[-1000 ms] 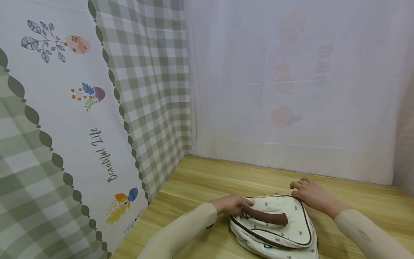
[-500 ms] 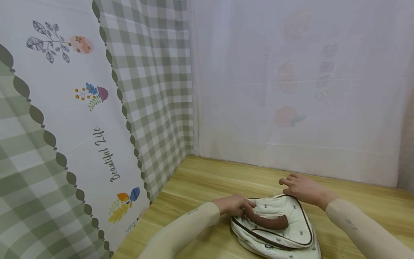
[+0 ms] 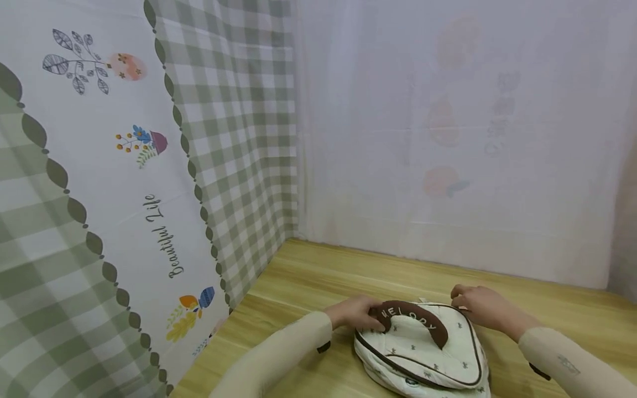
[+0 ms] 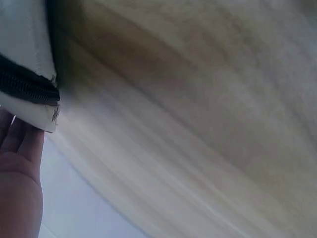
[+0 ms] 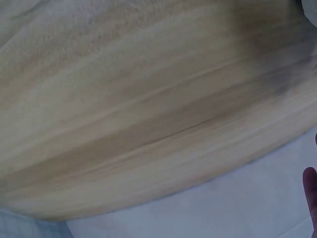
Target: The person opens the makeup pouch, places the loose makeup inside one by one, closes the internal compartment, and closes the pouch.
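A cream fabric bag (image 3: 413,354) with small dark bow prints, dark piping and a brown handle (image 3: 423,318) bearing white lettering lies on the wooden table. My left hand (image 3: 355,311) grips the bag at its back left corner, thumb beside the handle's left end. In the left wrist view, the fingers (image 4: 22,141) are behind a fabric end with a dark zipper (image 4: 29,87). My right hand (image 3: 485,309) has curled fingers at the back right rim of the bag, pinching at the edge; what lies between the fingertips is hidden. The right wrist view catches only a finger (image 5: 310,191).
The wooden table (image 3: 318,271) runs back to a white hanging cloth (image 3: 368,182). On the left hangs a green checked curtain (image 3: 234,127) with printed plants and lettering. Long cream sleeves (image 3: 278,351) cover both forearms.
My right hand went left along the back rim, then returned rightward and toward me. The handle has tipped backward, baring its lettering. The left hand keeps to its corner.
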Action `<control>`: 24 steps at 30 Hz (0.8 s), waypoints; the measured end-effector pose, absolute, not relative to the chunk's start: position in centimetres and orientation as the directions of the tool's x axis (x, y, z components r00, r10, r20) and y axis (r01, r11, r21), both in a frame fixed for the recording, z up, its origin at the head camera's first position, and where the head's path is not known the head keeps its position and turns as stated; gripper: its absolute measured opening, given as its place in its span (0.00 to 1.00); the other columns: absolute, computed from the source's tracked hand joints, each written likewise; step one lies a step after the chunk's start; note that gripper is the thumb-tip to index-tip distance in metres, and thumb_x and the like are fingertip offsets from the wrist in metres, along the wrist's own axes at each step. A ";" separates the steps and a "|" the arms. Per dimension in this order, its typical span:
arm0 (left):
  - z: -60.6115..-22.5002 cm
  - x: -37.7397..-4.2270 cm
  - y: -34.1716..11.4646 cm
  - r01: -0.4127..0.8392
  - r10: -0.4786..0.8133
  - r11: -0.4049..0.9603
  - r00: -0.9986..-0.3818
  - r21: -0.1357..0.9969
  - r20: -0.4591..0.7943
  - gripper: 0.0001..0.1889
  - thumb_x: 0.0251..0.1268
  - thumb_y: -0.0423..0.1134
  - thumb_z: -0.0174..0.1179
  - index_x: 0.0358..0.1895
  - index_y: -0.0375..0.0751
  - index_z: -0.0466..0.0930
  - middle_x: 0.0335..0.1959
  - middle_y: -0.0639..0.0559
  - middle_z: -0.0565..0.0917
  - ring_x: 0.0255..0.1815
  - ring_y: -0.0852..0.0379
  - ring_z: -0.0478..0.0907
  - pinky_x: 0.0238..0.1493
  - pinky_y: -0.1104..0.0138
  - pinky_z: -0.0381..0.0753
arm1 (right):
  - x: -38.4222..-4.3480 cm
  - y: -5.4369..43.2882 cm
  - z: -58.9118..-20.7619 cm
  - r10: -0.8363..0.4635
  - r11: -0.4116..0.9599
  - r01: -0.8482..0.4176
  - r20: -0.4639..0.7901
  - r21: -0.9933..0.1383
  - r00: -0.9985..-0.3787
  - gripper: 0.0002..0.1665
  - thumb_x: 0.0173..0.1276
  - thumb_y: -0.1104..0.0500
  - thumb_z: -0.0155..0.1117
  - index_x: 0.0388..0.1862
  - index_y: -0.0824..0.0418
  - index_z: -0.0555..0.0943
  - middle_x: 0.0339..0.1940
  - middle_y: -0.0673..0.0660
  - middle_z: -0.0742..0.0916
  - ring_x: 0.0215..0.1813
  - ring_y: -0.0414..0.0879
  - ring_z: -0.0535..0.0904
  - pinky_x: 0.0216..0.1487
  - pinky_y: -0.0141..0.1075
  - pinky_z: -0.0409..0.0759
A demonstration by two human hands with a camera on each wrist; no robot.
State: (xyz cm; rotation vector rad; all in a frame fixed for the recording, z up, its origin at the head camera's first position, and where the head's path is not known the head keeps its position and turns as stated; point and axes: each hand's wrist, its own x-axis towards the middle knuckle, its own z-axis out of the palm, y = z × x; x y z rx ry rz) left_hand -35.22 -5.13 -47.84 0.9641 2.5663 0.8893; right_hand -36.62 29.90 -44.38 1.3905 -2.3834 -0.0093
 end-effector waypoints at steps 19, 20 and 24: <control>-44.8 -26.4 0.8 0.809 0.808 0.555 -0.470 -0.192 0.356 0.18 0.65 0.57 0.65 0.54 0.58 0.82 0.50 0.62 0.77 0.51 0.68 0.72 0.52 0.77 0.68 | -35.0 30.7 -46.2 -0.723 0.660 -0.750 0.317 0.051 -0.614 0.08 0.59 0.62 0.73 0.31 0.49 0.83 0.36 0.49 0.83 0.30 0.43 0.80 0.29 0.40 0.78; -44.7 -25.8 1.7 0.807 0.827 0.544 -0.470 -0.230 0.307 0.21 0.65 0.61 0.62 0.57 0.60 0.80 0.53 0.63 0.76 0.53 0.68 0.71 0.53 0.77 0.68 | -35.0 30.8 -46.3 -0.723 0.659 -0.750 0.317 0.050 -0.614 0.08 0.59 0.62 0.74 0.32 0.49 0.83 0.36 0.49 0.83 0.30 0.43 0.80 0.28 0.39 0.78; -45.1 -24.2 4.7 0.773 0.857 0.511 -0.489 -0.375 0.159 0.29 0.60 0.75 0.53 0.60 0.67 0.75 0.56 0.65 0.71 0.56 0.68 0.67 0.51 0.75 0.68 | -34.9 30.9 -46.5 -0.723 0.657 -0.752 0.326 0.054 -0.609 0.07 0.59 0.61 0.74 0.32 0.50 0.84 0.35 0.49 0.83 0.29 0.43 0.80 0.28 0.39 0.78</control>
